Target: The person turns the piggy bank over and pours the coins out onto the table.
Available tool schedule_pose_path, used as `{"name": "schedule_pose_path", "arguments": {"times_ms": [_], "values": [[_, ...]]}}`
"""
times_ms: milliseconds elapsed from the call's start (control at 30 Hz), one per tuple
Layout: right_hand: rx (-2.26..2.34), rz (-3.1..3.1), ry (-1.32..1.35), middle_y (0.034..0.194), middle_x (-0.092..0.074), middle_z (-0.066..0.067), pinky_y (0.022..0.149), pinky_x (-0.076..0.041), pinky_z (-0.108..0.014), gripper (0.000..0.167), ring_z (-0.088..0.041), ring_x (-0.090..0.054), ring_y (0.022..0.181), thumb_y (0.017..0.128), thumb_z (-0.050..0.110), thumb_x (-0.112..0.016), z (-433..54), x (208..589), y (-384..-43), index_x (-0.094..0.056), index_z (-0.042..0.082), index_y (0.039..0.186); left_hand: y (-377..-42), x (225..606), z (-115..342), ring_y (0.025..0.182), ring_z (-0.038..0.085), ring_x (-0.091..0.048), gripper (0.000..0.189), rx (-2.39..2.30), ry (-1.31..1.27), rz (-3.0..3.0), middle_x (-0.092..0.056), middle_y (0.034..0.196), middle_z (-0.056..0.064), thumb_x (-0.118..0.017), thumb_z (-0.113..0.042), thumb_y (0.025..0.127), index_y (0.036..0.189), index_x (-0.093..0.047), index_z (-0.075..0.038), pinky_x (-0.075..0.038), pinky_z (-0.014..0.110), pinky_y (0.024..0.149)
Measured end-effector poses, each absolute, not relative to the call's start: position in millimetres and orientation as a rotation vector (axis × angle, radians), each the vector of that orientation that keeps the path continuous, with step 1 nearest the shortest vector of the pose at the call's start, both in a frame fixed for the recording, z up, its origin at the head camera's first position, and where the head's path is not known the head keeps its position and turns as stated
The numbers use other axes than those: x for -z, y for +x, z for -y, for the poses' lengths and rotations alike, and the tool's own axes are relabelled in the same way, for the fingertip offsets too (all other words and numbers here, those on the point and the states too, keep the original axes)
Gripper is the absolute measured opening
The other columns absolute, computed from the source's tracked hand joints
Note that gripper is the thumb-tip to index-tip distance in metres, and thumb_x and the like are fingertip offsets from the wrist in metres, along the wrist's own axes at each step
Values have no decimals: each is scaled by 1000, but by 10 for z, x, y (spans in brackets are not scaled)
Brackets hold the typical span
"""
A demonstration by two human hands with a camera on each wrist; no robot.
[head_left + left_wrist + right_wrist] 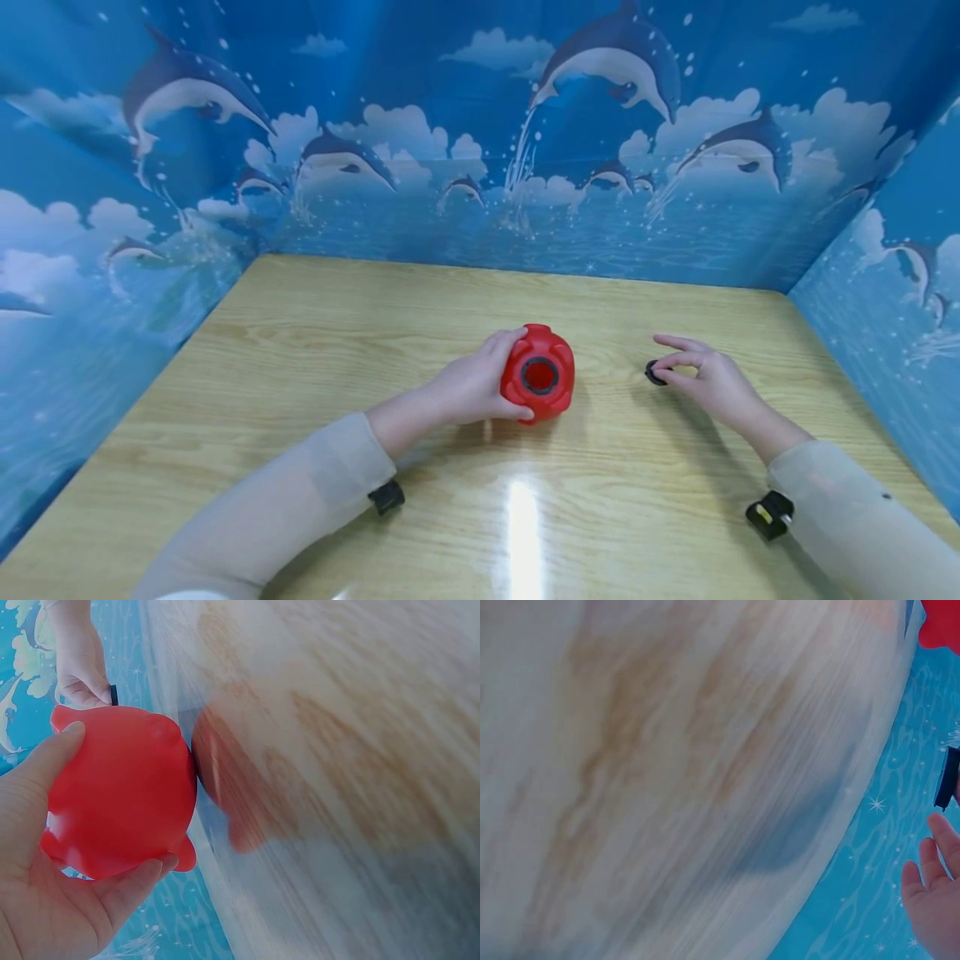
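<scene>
Nearest are two pale sleeves, each with a black wrist strap (386,497), over the glossy wooden table (300,350); beyond them the left hand (472,385) curls thumb and fingers round a red lobed container (538,373), tipped so its dark-ringed opening faces the person, seemingly steadied. To its right, apart, the right hand (708,379) pinches a small black cap (654,372) just above the table, other fingers loose; behind stands a dolphin-printed backdrop (480,125).

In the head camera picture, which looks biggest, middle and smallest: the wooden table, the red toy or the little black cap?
1. wooden table, by far the biggest.
2. red toy, gripped by the left hand.
3. little black cap, pinched by the right hand, smallest.
</scene>
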State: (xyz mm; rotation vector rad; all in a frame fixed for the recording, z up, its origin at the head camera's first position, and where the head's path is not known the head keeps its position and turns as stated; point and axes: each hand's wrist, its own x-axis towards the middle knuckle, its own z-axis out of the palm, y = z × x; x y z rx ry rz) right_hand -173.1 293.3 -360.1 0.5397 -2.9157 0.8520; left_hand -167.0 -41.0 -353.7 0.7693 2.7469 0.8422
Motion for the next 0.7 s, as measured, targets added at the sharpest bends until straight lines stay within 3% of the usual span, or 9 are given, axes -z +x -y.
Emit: {"name": "schedule_pose_path", "arguments": {"times_ms": [700], "values": [[-780,3042,448,135,-43,-26,84,-44,-53,11,-47,-39,120,86,7,-65,-3033,3650,-1797,-71,2,94,-1670,3534,410,116,16,-44,102,-838,796,-2750,-37,137,1,-82,-39,69,147,-20,-15,-51,30,80]]}}
